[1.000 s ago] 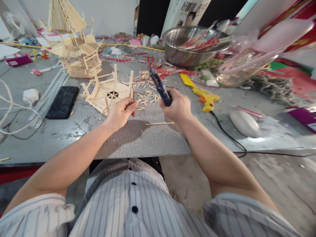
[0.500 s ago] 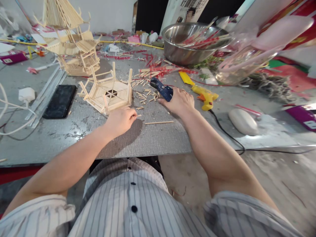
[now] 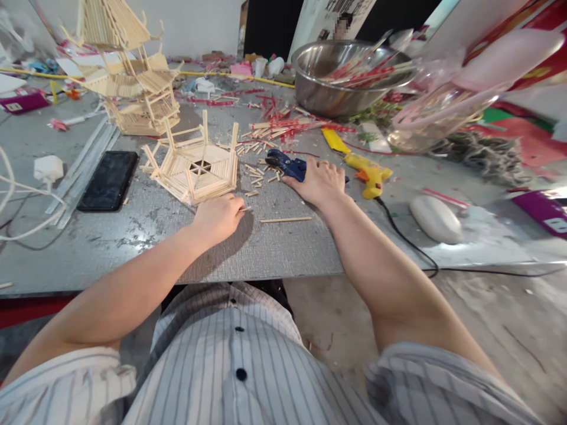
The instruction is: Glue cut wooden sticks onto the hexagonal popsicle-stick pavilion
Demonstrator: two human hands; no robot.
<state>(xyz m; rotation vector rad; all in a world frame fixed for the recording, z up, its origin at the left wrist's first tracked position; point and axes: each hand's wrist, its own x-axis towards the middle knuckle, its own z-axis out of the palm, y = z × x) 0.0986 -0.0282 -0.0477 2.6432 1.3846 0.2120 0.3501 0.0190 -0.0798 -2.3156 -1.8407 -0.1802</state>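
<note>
My left hand (image 3: 218,219) is closed with a short wooden stick (image 3: 246,209) pinched in it, the tip poking out to the right. Just behind that hand stands a hexagonal frame of glued wooden sticks (image 3: 215,183) with upright posts. My right hand (image 3: 322,183) lies over a dark blue hand cutter (image 3: 287,165), fingers around its body; the cutter's head points left and sits low over the table. Several short cut stick pieces (image 3: 254,171) are scattered by the cutter. A longer stick (image 3: 286,220) rests on the table between my hands.
A tiered stick pagoda (image 3: 133,82) stands back left, a phone (image 3: 107,181) in front of it. A steel basin (image 3: 336,97) holds red-wrapped sticks. At right are a yellow glue gun (image 3: 370,176) with a black cord, a pale rounded object (image 3: 436,218) and a purple box (image 3: 543,209).
My right hand has lowered the blue cutter from a tilted pose to a flatter one, its head turning left. My left hand, still pinching the stick, has shifted slightly.
</note>
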